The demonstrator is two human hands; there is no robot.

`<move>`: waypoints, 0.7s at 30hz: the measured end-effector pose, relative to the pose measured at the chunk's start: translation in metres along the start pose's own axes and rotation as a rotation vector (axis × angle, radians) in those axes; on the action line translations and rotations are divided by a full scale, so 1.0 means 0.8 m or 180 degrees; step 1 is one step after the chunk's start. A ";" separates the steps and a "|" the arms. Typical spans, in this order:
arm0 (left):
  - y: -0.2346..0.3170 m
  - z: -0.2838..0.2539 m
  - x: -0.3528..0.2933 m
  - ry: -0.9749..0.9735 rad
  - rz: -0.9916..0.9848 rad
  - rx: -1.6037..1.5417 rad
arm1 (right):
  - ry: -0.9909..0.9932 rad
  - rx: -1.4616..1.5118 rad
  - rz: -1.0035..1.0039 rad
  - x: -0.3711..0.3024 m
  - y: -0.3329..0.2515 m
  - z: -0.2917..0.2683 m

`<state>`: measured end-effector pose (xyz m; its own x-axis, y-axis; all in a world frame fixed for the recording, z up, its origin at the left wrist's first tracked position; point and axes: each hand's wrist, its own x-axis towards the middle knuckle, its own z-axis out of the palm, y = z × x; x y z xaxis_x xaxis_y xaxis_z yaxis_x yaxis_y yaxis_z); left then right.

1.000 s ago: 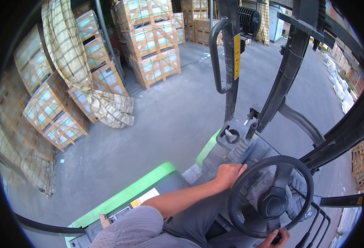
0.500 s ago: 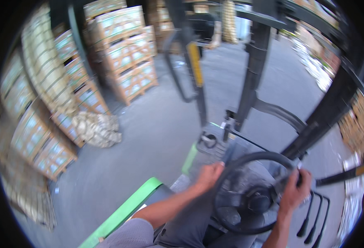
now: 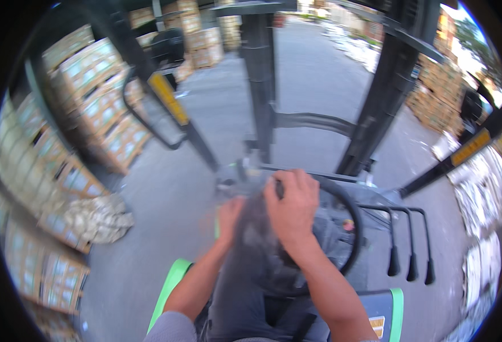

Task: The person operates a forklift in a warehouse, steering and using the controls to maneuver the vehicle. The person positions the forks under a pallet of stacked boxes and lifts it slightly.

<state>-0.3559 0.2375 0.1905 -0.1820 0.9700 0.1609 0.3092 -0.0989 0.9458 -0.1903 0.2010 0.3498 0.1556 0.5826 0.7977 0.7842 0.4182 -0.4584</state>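
I sit at the controls of a forklift. My right hand [image 3: 294,204] is closed over the upper left of the black steering wheel [image 3: 355,228], where a dark part shows between thumb and fingers. Past the left side of my raised knee, my left hand [image 3: 231,218] is blurred and partly hidden. Whether it touches anything does not show. Just beyond it lies the smeared front console [image 3: 234,178]. To the right of the wheel stand three black control levers [image 3: 412,265], which neither hand touches.
Dark mast uprights [image 3: 257,85] rise ahead. Stacked wooden crates [image 3: 100,91] line the left side, with a bundled pale cover [image 3: 100,219] on the floor. More crates [image 3: 436,94] and white sacks [image 3: 472,182] stand right. Grey floor [image 3: 305,74] runs ahead.
The view has swung to the right, so the crates slide left. My right hand has gone from the wheel's right side to its upper left. My left hand is lower beside the knee.
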 end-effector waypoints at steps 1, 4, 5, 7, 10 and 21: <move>-0.006 0.008 0.006 0.0012 -0.0068 0.0435 | -0.0066 0.0005 -0.0048 -0.006 0.000 0.003; -0.014 0.038 0.016 0.0132 0.0277 0.0526 | -0.0283 0.0302 -0.0177 -0.022 0.001 0.017; -0.015 0.045 0.019 0.0027 0.0146 0.0626 | -0.0350 0.0341 -0.0210 -0.032 0.001 0.022; -0.013 0.058 0.021 -0.0017 0.0117 0.0691 | -0.0638 0.0406 -0.0343 -0.067 0.000 0.024; -0.004 0.066 0.015 0.0045 0.0072 0.0704 | -0.1095 0.0464 -0.0489 -0.146 -0.010 -0.002; 0.008 0.062 0.007 0.0200 0.0108 0.0719 | -0.0068 -0.0415 0.0827 -0.213 0.137 -0.186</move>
<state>-0.3086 0.2532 0.1833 -0.2236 0.9506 0.2155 0.5159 -0.0722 0.8536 -0.0419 0.0435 0.2218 0.3498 0.6735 0.6512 0.7905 0.1609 -0.5910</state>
